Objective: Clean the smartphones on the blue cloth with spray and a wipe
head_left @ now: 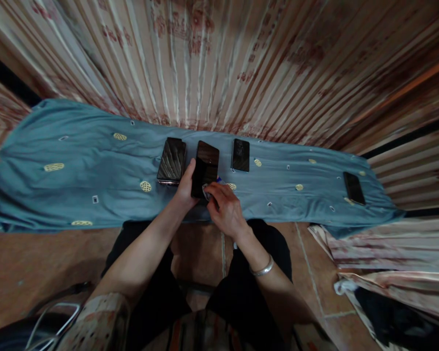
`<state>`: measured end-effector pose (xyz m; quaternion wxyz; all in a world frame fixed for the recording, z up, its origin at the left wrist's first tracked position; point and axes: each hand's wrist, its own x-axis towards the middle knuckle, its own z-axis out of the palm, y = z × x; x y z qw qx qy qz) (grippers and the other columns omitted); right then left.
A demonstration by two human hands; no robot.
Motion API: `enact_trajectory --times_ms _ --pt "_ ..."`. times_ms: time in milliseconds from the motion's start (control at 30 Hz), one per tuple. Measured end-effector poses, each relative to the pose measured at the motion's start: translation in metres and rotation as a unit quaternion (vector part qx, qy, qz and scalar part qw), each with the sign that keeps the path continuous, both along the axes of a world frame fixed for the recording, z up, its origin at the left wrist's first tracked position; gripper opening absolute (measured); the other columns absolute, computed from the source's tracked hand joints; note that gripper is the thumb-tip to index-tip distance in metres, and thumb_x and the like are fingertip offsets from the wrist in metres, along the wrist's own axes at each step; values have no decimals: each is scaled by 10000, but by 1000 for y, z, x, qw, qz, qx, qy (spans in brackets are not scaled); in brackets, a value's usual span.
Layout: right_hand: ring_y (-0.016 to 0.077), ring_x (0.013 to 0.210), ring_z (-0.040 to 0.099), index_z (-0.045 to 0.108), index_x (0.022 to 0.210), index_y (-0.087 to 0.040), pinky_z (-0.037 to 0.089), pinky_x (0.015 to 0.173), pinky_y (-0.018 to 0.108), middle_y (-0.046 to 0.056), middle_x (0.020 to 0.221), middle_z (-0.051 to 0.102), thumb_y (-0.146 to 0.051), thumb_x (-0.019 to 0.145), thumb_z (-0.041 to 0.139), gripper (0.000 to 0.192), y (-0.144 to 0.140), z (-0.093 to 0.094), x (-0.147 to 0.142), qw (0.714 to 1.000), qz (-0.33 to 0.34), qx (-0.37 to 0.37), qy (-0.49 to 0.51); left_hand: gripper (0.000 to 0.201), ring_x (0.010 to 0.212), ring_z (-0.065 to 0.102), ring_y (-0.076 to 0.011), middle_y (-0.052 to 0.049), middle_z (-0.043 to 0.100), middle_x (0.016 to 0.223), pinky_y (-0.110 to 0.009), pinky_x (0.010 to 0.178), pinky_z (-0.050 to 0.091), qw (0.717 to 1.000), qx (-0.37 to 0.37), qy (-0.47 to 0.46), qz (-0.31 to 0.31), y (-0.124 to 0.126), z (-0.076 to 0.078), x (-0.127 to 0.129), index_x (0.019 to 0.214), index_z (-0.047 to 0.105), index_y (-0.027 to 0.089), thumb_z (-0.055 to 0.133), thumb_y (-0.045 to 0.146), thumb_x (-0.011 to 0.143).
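Four dark phones lie on or over a blue cloth (76, 180) that runs across the middle of the frame, spread over what seems a low desk. Going from the left: the first phone (171, 160) lies flat just left of centre, its glossy face catching striped reflections. Touching its lower right corner is the left hand (186, 187), whose fingers are closed around the left edge of the second phone (206, 168), holding it tilted up off the cloth. Just right of that, the right hand (225, 207) has its fingers curled shut on a small pale wipe (207, 193), pressed against the lower edge of the held phone; a silver bangle (262, 268) sits on that wrist. The third phone (240, 155) lies flat, a little apart to the right. The fourth phone (353, 188) lies well apart at the far right of the cloth. Striped curtains (241, 63) fill the upper frame.
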<state>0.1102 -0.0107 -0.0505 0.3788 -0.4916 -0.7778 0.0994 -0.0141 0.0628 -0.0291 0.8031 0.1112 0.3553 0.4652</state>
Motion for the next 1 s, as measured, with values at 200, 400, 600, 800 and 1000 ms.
enact_trajectory --times_ms 200,400,600,800,1000 --pt "257 1083 691 712 1214 -180 595 1000 445 134 1176 744 -82 941 479 372 -15 -16 -7 997 -27 69 33 602 724 760 -212 -108 773 757 -282 662 611 1000 21 11 -18 0 -5 0 1003 758 93 377 556 1056" --pt "249 1141 681 704 1312 -199 589 1033 449 132 1271 732 -131 993 513 378 -19 -21 -8 996 -44 75 5 630 707 764 -221 -115 786 793 -288 640 613 999 36 13 -20 3 -6 0 1024 756 91 500 664 977" --pt "233 1185 661 702 1345 -186 558 1084 425 127 1294 734 -125 1021 480 398 -15 -22 -2 993 -57 99 -15 620 770 779 -230 -135 807 901 -310 711 630 998 46 21 -36 -3 0 0 1122 758 89 475 628 1002" --pt "230 1200 650 703 1340 -175 561 1066 400 127 1299 727 -123 1034 454 398 -4 -21 -1 992 -76 103 -13 507 804 784 -227 -114 814 910 -311 758 632 999 -7 29 -16 -6 -1 1 1111 773 111 465 508 1041" --pt "235 1193 650 704 1331 -178 562 1058 417 130 1310 720 -140 1044 429 399 9 -22 2 989 -104 101 -5 455 866 789 -215 -109 819 941 -304 836 626 999 -30 15 2 -10 -2 2 1145 764 101 452 421 1062"
